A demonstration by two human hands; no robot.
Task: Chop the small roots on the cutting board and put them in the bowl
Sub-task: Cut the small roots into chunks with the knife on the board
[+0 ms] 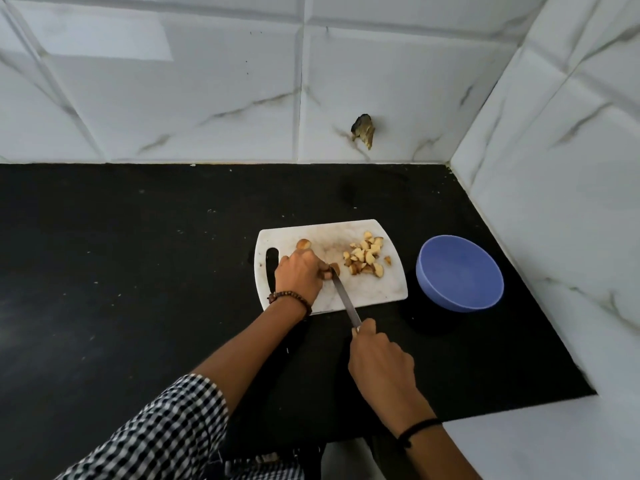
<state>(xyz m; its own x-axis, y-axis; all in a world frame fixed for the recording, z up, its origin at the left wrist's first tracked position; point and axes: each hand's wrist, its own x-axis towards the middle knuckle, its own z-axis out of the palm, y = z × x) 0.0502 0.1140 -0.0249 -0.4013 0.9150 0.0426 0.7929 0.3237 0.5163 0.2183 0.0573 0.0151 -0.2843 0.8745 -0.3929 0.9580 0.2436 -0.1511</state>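
Note:
A white cutting board (374,289) lies on the black counter. My left hand (299,277) holds a small brown root (335,268) down on the board with curled fingers. My right hand (379,362) grips the handle of a knife (344,296), whose blade tip meets that root. One whole root (303,244) sits just beyond my left hand. A pile of chopped root pieces (365,256) lies on the right part of the board. An empty blue bowl (459,271) stands right of the board.
The black counter (138,254) stretches wide to the left. White marble-look tiled walls close the back and the right side, forming a corner near the bowl. A chipped hole (363,131) shows in the back wall.

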